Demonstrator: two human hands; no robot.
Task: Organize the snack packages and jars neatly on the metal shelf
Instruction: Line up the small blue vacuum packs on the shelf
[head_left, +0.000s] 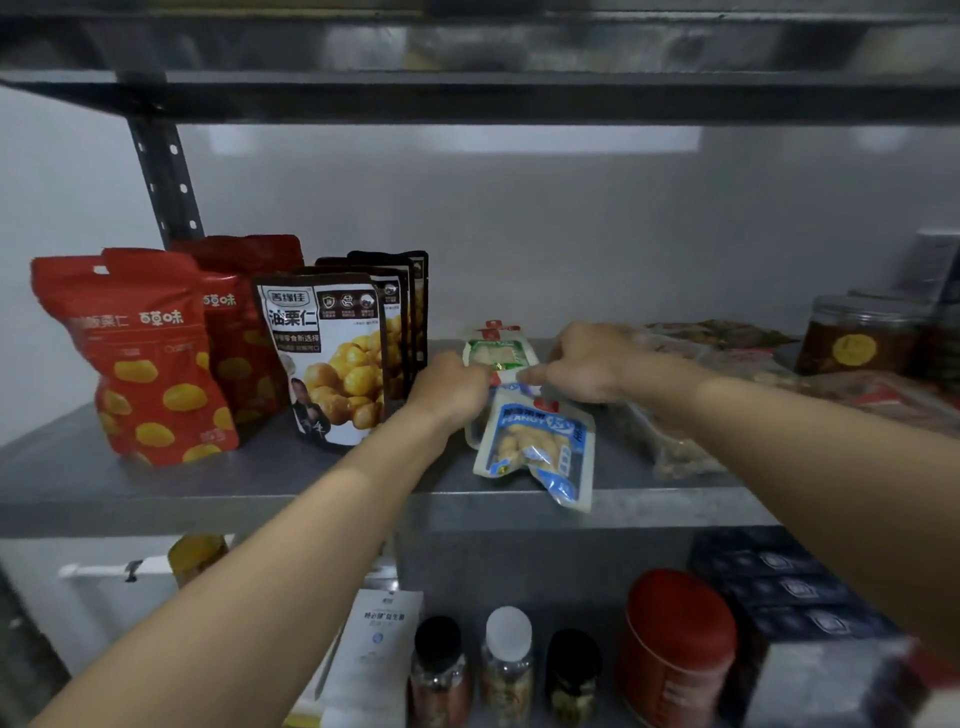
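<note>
Plain white wall (571, 234) fills upper centre; dark perforated upright (165, 176) upper left; soft light patch on wall near top.

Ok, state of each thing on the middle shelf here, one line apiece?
red pouches: upright, far left
black-and-white pouches: upright in a row
green packet: lying flat, both hands on it
blue peanut packet: flat, overhanging the shelf edge
left hand: on the green packet
right hand: on the green packet
jar: upright, lidded

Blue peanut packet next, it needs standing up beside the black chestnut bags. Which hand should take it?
Probably the left hand: it sits beside the blue peanut packet and next to the black chestnut bags. The right hand is farther right, over the green packet.
</note>
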